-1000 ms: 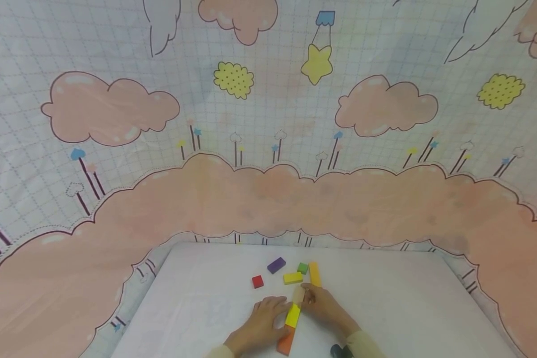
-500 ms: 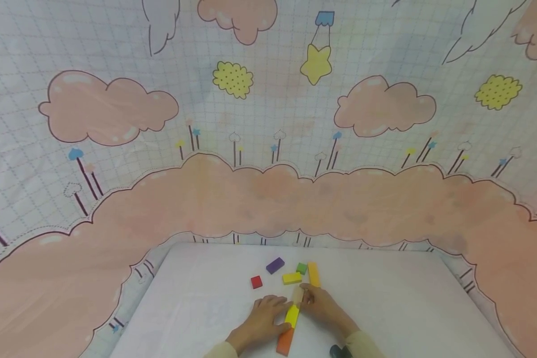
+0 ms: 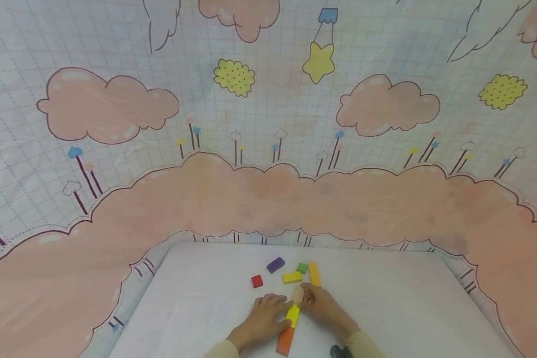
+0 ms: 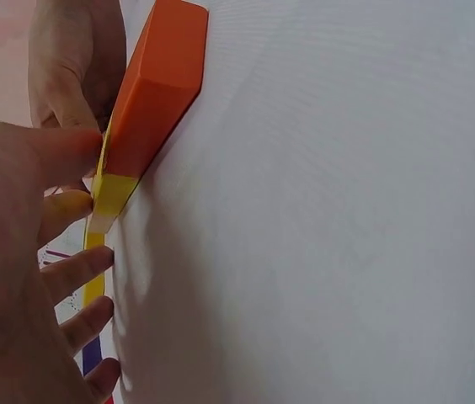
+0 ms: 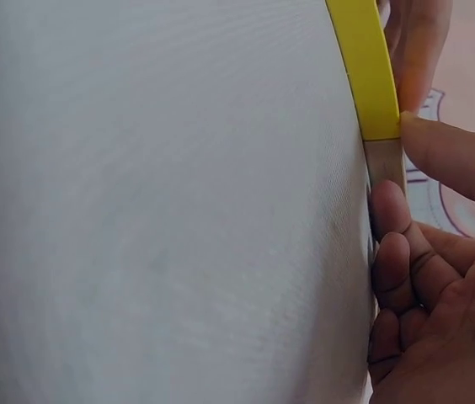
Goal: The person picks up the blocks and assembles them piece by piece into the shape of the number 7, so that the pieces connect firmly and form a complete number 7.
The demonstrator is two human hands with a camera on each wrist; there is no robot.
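An orange block (image 3: 286,342), a yellow block (image 3: 293,315) and a pale wooden block (image 3: 298,294) lie end to end in a row on the white table. My left hand (image 3: 263,318) rests along the row's left side; its thumb and index finger touch the yellow block, the thumb near the orange joint. In the left wrist view its other fingers are spread and hold nothing. From the right, my right hand (image 3: 324,304) pinches the wooden block, with curled fingers against its side in the right wrist view. Those fingers partly hide the wooden block (image 5: 385,160).
Beyond the hands lie a red cube (image 3: 257,281), a purple block (image 3: 275,265), another yellow block (image 3: 292,278), a green cube (image 3: 302,268) and a long yellow-orange block (image 3: 313,274). A dark object (image 3: 338,351) shows beside the right sleeve. A patterned cloth (image 3: 268,199) hangs behind the table.
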